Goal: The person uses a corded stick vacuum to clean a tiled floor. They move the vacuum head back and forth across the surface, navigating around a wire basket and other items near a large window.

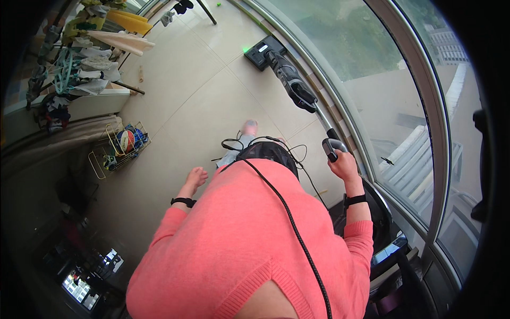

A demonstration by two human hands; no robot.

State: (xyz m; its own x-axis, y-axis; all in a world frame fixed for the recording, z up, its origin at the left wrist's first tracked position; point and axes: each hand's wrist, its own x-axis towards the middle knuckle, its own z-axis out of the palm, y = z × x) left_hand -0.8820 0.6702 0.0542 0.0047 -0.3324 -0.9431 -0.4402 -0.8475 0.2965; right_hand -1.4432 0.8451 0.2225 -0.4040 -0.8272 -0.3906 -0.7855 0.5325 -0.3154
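My right hand [343, 165] grips the handle [334, 149] of a cordless stick vacuum cleaner. From there a silver tube [323, 119] runs forward to the dark grey body [294, 81] of the cleaner. Its flat floor head [259, 55] rests on the tiles beside the window-side edge, and a green light glows at its left corner. My left hand [196, 177] hangs by my side with its fingers loosely curled and nothing visible in it. The beige tiled floor [199, 95] spreads out ahead of my feet.
On the left stands a drying rack [131, 88] hung with laundry. Below it, a wire basket [106, 139] holds balls. A curved window frame [402, 44] borders the right side. Black cables [293, 215] cross my body. A dark chair-like object [376, 211] sits behind my right arm.
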